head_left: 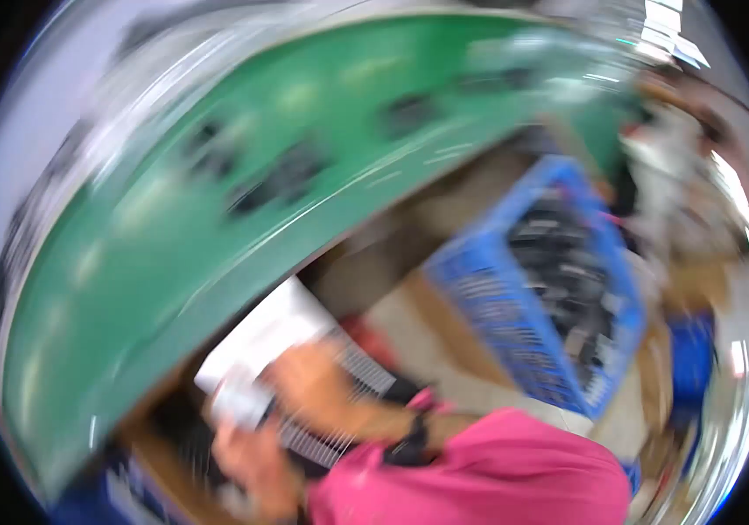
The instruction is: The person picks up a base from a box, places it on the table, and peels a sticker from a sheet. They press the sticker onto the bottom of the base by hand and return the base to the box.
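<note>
Motion blurs the whole head view. My left hand (256, 464) is closed around a small white and grey object (243, 404), too smeared to name. Just to its right, my right hand (315, 383) reaches in, a dark band on its wrist; its fingers are smeared, so their grip does not show. Beneath both hands lie a white sheet (265, 328) and a dark item with pale stripes (317, 442).
A long green work surface (155, 254) curves across the far side, with several dark parts (291, 171) on it. On the right stands a blue plastic crate (497, 306) holding many dark pieces (567, 280). Another person (672, 166) is at the far right.
</note>
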Demonstrator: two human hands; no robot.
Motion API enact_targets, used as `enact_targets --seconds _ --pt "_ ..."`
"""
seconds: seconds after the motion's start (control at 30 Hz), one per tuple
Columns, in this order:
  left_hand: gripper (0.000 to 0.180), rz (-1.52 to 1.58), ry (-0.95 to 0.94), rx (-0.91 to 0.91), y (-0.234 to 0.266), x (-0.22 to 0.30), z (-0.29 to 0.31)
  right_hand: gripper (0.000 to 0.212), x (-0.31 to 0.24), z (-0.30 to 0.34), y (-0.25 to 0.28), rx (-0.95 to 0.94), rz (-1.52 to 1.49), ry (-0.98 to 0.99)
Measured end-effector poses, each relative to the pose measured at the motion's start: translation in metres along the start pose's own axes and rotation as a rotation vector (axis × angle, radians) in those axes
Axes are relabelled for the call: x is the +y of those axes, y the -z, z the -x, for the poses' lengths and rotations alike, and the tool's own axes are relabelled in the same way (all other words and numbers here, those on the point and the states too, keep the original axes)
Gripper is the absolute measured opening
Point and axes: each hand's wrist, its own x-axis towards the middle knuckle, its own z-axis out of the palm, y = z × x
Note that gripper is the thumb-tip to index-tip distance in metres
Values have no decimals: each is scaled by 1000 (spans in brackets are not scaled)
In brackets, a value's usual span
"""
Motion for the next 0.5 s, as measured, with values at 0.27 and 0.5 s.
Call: enact_targets --seconds 0.27,0.5 --pt "72 -256 -79 -203 -18 16 -12 10 -11 -8 4 -58 -309 -224" --pt "58 -409 -102 -123 -9 15 -12 9 -2 -9 21 -126 -662 -433"
